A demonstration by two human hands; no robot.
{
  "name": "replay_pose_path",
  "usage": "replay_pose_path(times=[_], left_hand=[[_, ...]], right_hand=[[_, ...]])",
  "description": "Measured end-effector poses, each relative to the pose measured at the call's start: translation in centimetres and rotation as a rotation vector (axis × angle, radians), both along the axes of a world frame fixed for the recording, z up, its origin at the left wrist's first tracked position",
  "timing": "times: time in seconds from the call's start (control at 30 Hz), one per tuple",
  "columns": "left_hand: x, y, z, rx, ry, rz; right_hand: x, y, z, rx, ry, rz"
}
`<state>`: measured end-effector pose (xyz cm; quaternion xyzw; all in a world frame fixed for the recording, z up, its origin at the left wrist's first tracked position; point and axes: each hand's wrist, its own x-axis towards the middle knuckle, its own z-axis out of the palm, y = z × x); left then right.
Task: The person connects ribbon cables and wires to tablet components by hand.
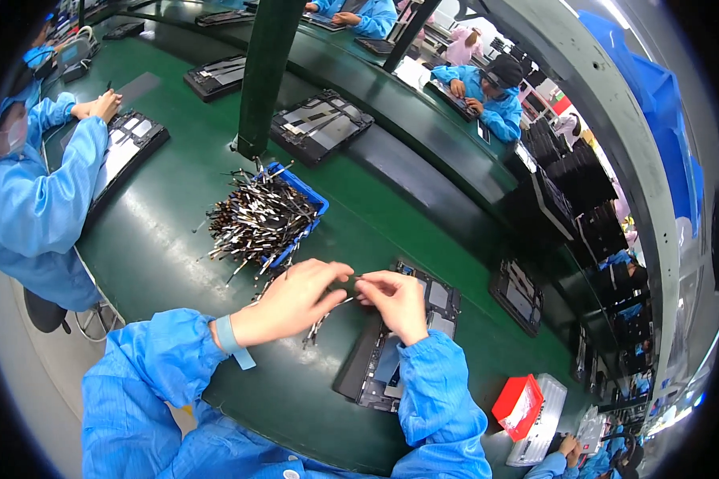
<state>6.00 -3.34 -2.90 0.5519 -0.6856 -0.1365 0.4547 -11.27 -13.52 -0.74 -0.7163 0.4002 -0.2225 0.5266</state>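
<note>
My left hand (291,302), with a light blue band at the wrist, reaches over the green bench. Its thumb and fingers are apart, the fingertips close to my right hand (395,303). The right thumb and fingers are pinched together on a tiny dark piece, too small to make out. Under that hand lies an opened flat device (387,363) with a black frame and bare inner parts, partly hidden by my sleeve. Several thin cables (315,329) lie loose below my left hand. Beyond it, a blue bin (315,195) overflows with a heap of short thin cables (257,214).
A green post (260,80) rises behind the bin. More opened devices (321,124) lie on the far side and at right (518,295). A red box (518,405) sits at lower right beside a clear plastic tray (542,419). A co-worker's hands (100,105) are over a device at left.
</note>
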Motion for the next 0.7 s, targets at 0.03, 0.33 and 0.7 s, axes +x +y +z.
replay_pose_path(times=[0.03, 0.33, 0.7], left_hand=[[-0.3, 0.8, 0.3, 0.036, -0.173, 0.014], [1.7, 2.4, -1.7, -0.108, -0.652, -0.072], [-4.1, 3.6, 1.6, 0.15, 0.14, -0.382]], right_hand=[[-0.3, -0.2, 0.5, -0.178, 0.079, -0.034], [-5.2, -1.2, 3.0, 0.019, -0.149, -0.199], [-8.9, 4.6, 5.8, 0.106, -0.116, -0.125]])
